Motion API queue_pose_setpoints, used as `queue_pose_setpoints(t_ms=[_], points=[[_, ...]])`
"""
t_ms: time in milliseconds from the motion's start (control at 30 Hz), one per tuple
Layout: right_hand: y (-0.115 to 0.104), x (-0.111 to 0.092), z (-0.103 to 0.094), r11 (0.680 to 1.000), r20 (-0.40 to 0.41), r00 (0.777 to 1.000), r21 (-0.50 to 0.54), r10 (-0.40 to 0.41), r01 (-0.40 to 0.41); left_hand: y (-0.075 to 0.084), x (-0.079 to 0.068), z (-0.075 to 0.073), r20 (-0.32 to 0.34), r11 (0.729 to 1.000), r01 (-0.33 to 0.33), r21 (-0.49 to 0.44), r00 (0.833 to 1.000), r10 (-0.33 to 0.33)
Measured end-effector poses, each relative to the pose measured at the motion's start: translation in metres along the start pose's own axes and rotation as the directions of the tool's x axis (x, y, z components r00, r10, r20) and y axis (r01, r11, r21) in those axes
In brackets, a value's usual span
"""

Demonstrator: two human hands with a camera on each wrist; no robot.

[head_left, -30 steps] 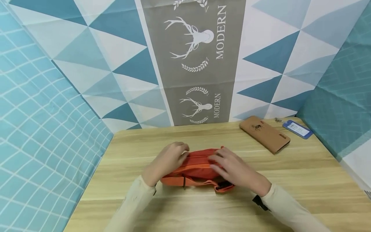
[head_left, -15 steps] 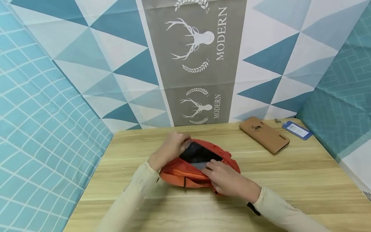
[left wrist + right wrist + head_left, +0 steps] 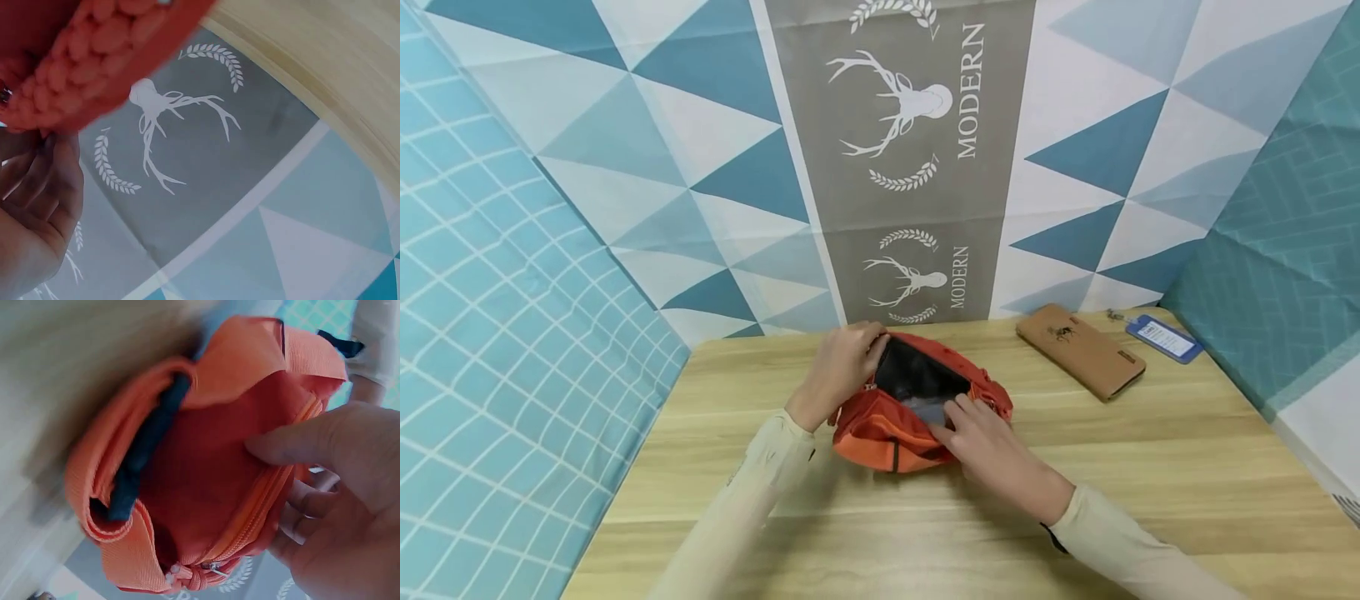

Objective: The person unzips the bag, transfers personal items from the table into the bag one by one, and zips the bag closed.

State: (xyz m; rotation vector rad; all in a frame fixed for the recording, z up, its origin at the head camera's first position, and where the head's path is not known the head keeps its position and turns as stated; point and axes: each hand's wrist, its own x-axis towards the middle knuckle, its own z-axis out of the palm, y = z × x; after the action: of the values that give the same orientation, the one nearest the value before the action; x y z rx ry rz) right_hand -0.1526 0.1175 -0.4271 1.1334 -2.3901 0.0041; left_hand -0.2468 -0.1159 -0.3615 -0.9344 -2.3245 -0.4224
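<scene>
A red waist bag [image 3: 880, 417] with an orange strap gapes open on the table, showing a black lining [image 3: 917, 371] and a grey patch inside. My left hand [image 3: 838, 367] pinches the bag's far left rim. In the left wrist view, the fingers of the left hand [image 3: 44, 200] meet the bag's puffy red padding [image 3: 94, 56]. On the near right side, my right hand [image 3: 996, 442] grips the opening's edge. Its thumb lies on the red front panel below the orange zip [image 3: 250, 519] in the right wrist view, and the fingers are beyond the zip. A folded orange strap [image 3: 137, 444] with a black buckle hangs there.
A tan wallet [image 3: 1081, 352] with a dark printed figure lies at the back right of the wooden table [image 3: 760, 533]. Beside it is a blue card holder [image 3: 1163, 338] with a metal clip. Patterned cloth walls border the table's back and sides.
Both hands have pulled the bag's mouth apart, baring the dark lining. The bag has since shifted slightly away from me. The wallet and card holder stay in place.
</scene>
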Motion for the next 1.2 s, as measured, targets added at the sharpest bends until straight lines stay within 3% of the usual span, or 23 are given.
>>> queue_pose_setpoints(t_ms=[67,167,267,367,467,567,633,733,800,933,1000,1067,1200], points=[[0.004,0.003,0.005,0.999,-0.013,1.000,-0.039,0.024,-0.025,0.000,0.005,0.002,-0.030,1.000,-0.011,0.024,0.999,0.012],[0.006,0.004,0.008,0.999,0.010,0.999,-0.035,0.037,-0.037,0.000,0.007,0.004,-0.022,0.999,-0.030,0.022,0.999,0.030],[0.010,-0.002,0.002,0.998,0.019,0.999,0.049,0.046,-0.047,0.001,0.005,0.007,-0.001,1.000,-0.012,-0.006,1.000,0.012],[0.020,-0.010,-0.008,0.982,-0.078,0.994,0.183,0.071,-0.056,0.001,0.002,0.008,0.005,0.998,0.052,-0.033,0.999,-0.052],[0.041,-0.020,-0.016,0.959,-0.222,0.965,0.272,0.143,-0.080,0.001,0.000,0.007,0.017,0.994,0.100,-0.052,0.995,-0.099],[0.070,-0.034,-0.016,0.943,-0.275,0.925,0.277,0.260,-0.183,0.001,-0.003,0.007,0.028,0.991,0.111,-0.072,0.994,-0.109],[0.094,-0.045,-0.012,0.926,-0.246,0.904,0.237,0.350,-0.294,0.001,-0.003,0.007,0.032,0.991,0.105,-0.084,0.994,-0.102],[0.127,-0.065,0.000,0.866,-0.113,0.862,0.156,0.494,-0.475,0.003,-0.002,0.006,0.027,0.995,0.079,-0.058,0.997,-0.078],[0.144,-0.079,0.008,0.810,0.001,0.815,0.111,0.580,-0.576,0.005,-0.002,0.004,0.027,0.998,0.058,-0.028,0.998,-0.057],[0.169,-0.110,0.016,0.686,0.224,0.688,0.101,0.690,-0.721,0.012,-0.001,0.001,0.033,0.999,0.036,0.005,0.999,-0.036],[0.178,-0.122,0.018,0.663,0.276,0.662,0.103,0.697,-0.741,0.013,0.000,0.000,0.042,0.999,0.039,0.000,0.998,-0.039],[0.183,-0.129,0.019,0.668,0.299,0.667,0.115,0.682,-0.735,0.014,-0.001,-0.001,0.048,0.999,0.047,-0.009,0.998,-0.046],[0.189,-0.128,0.019,0.724,0.277,0.729,0.139,0.626,-0.675,0.014,-0.004,-0.002,0.052,0.998,0.061,-0.011,0.997,-0.060]])
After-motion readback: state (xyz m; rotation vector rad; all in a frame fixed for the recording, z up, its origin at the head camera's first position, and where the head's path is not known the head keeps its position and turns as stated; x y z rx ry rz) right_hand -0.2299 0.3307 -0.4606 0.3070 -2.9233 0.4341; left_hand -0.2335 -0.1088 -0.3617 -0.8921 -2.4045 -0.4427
